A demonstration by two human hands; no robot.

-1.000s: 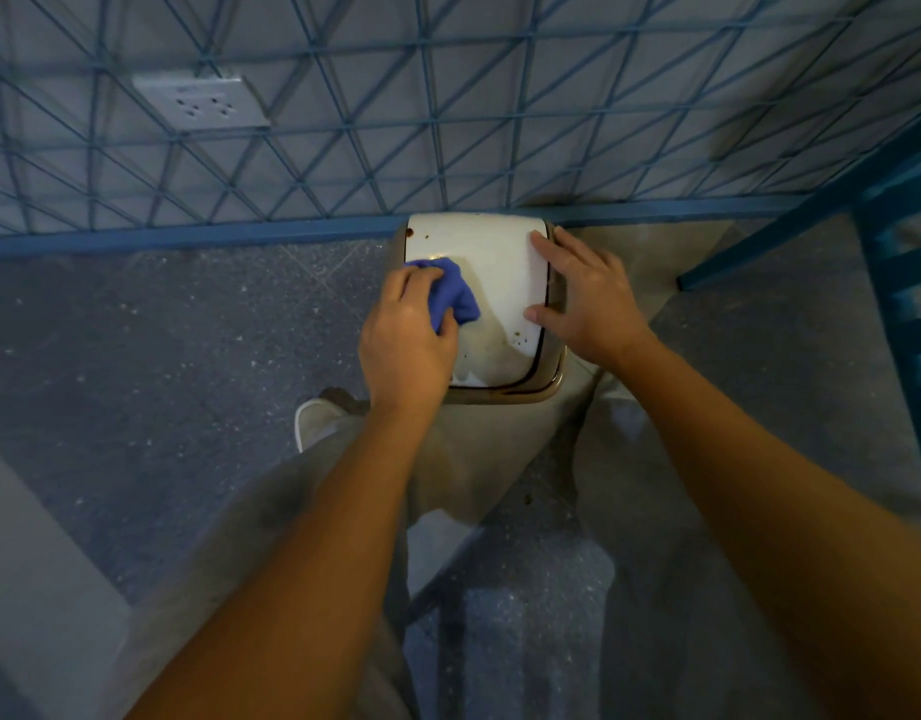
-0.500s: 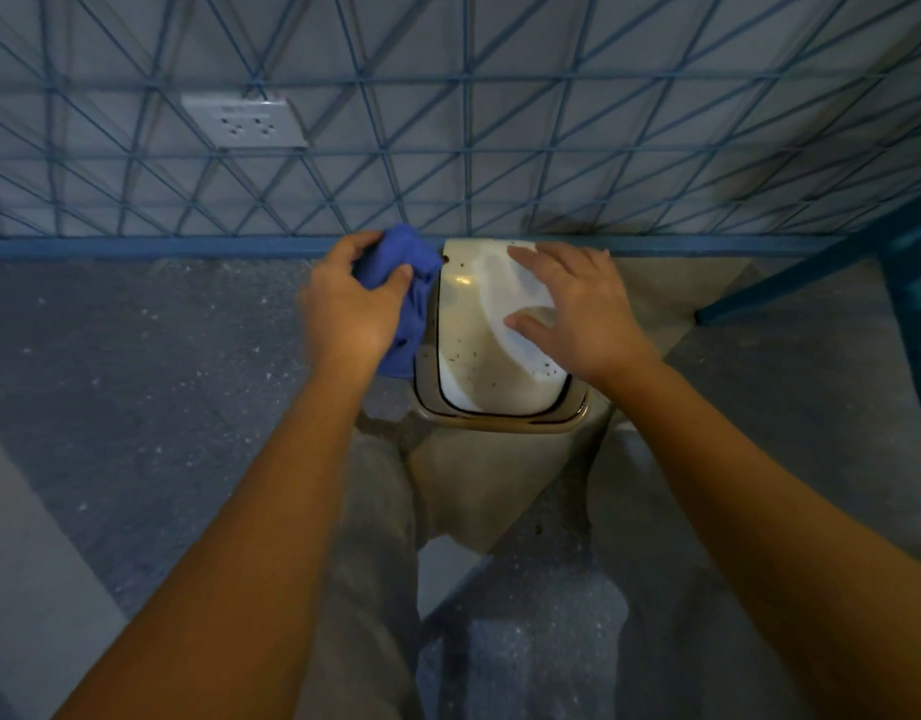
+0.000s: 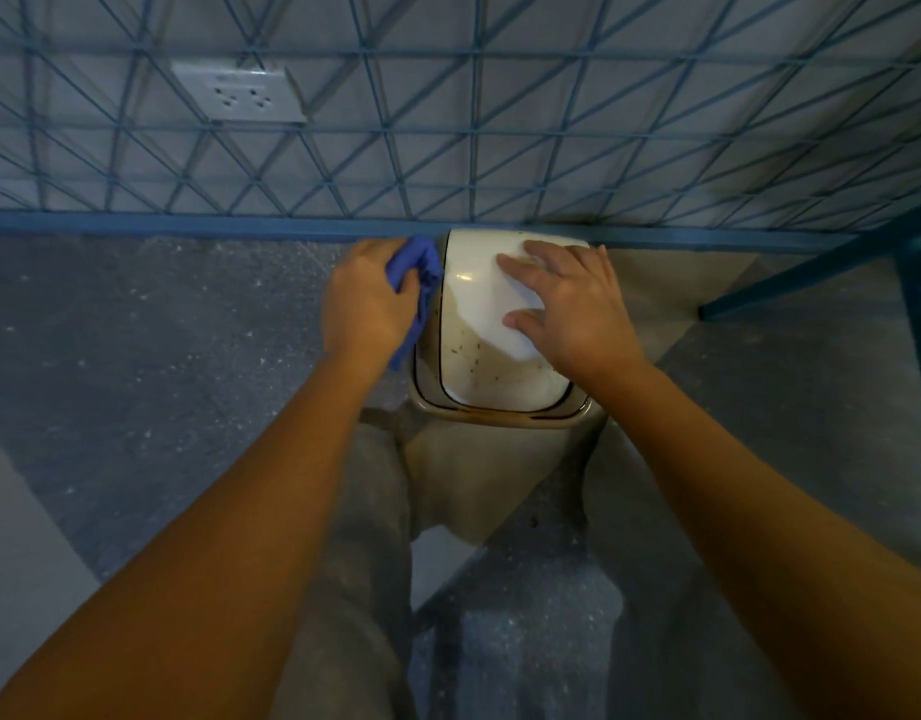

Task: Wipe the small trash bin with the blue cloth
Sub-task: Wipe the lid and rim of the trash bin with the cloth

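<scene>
Wiping the bin's left side
Left hand (image 3: 367,298) clamps the bunched blue cloth (image 3: 417,272) against the small trash bin (image 3: 479,356) by the wall; right hand (image 3: 567,304) lies open, flat on its lid, steadying; speckled front lid likely needs wiping next

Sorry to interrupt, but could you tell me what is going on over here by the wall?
A person is cleaning a small trash bin that stands on the floor against the wall. The left hand grips a blue cloth and presses it to the bin's left side. The right hand lies flat on the white lid, steadying it. Dark specks still show on the near part of the lid.
</scene>
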